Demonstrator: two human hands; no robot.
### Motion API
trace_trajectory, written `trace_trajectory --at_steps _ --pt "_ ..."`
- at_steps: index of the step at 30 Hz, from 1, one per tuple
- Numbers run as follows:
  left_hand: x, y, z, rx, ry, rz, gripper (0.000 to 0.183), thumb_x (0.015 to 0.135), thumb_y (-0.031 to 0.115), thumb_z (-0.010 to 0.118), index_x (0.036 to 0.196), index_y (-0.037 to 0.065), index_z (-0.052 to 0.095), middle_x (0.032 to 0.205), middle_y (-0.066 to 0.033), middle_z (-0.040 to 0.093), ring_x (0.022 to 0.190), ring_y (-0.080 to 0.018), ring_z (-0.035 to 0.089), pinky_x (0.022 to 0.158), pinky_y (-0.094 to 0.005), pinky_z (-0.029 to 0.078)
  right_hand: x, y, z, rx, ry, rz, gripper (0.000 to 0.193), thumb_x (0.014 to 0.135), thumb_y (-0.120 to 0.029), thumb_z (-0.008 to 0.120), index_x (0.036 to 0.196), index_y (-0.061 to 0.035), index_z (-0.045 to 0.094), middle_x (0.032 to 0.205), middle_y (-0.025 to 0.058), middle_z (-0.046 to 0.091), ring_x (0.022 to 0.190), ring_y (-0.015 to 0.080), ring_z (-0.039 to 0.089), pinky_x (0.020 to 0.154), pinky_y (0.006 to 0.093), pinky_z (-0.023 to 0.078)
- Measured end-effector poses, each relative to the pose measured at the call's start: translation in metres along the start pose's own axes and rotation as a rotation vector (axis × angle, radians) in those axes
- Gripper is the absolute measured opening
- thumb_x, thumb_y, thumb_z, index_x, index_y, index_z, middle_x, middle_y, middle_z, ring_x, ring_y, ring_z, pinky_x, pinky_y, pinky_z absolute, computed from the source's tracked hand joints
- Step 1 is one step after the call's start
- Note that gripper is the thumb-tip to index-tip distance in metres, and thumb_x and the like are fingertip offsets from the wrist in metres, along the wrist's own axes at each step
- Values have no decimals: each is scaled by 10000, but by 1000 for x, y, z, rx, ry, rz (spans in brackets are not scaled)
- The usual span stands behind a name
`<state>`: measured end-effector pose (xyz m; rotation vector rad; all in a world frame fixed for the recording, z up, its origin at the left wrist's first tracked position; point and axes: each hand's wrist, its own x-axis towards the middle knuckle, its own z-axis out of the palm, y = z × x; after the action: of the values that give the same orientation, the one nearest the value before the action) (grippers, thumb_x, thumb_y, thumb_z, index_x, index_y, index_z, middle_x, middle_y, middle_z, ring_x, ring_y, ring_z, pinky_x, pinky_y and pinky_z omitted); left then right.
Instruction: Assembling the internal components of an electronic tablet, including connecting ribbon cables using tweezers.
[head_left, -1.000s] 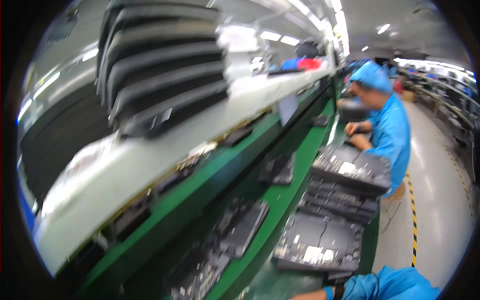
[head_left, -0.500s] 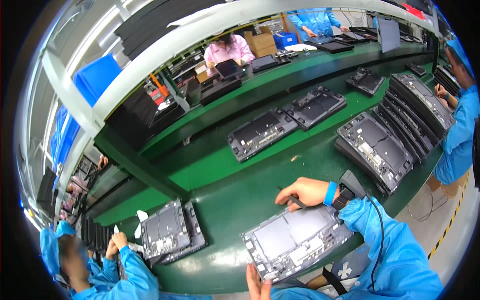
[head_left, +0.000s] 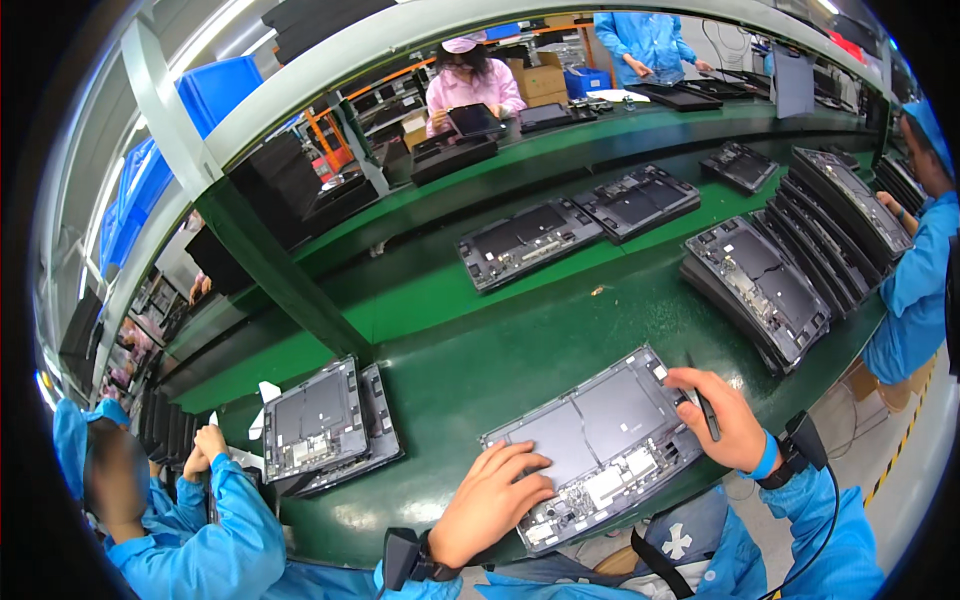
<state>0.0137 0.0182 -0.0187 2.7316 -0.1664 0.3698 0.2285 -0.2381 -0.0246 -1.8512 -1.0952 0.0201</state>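
An opened tablet (head_left: 620, 425) lies at the table's front edge before me, its grey battery panels and circuit board exposed. My left hand (head_left: 490, 505) rests on its left side, fingers stretched out over the battery's edge and the board. At the tablet's right edge is my right hand (head_left: 725, 425), with a slim black tool (head_left: 709, 418) held in its curled fingers; its exact kind cannot be made out. The thumb and index finger touch or hover by the tablet's upper right corner.
Opened tablets (head_left: 320, 415) lie piled at left beside a co-worker (head_left: 190, 510). A tall leaning stack of tablets (head_left: 765, 290) stands at right, near another person (head_left: 915, 280). Two tablets (head_left: 530, 240) lie on the green ledge ahead. A green post (head_left: 280, 280) rises at left.
My left hand has come up from the tablet's near edge onto its surface. My right hand has moved from the far edge to the right side, still with the black tool. The tablet has turned slightly.
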Motion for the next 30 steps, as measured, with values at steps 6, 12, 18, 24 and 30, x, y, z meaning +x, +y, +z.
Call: trace_trajectory --at_steps 6,12,18,24,30 --pt "44 -27 11 -66 -93 22 112 893 186 710 959 97 692 1036 -41 627 987 -264 585 874 -372 473 7 -37 24 276 -269 -119 305 900 -98 721 1191 -9 702 855 121 691 755 247 653 703 332 522" --pt "43 -25 20 -220 81 26 151 842 132 751 969 100 676 1051 -40 620 956 -268 587 848 -354 477 17 -49 72 463 -556 79 275 853 -130 801 1095 -19 736 933 134 761 827 223 757 733 314 583" --pt "-6 6 -5 -128 68 -106 238 713 72 834 908 111 702 1144 -71 616 1005 -271 590 913 -380 474 27 -48 80 319 -383 144 160 847 -100 801 978 -15 763 862 98 764 731 161 739 664 261 576" --pt "-8 9 10 -119 123 -70 246 797 169 744 1013 87 658 1051 -54 599 985 -272 568 805 -390 440 32 -54 70 257 -346 43 106 821 -77 811 872 -5 751 747 85 724 588 161 681 546 261 517" --pt "-3 16 15 -173 118 -144 241 781 87 747 991 54 635 1069 -71 600 995 -290 570 810 -407 449 19 -46 67 355 -429 -73 143 800 -36 801 920 12 741 799 96 714 635 208 693 558 277 526"
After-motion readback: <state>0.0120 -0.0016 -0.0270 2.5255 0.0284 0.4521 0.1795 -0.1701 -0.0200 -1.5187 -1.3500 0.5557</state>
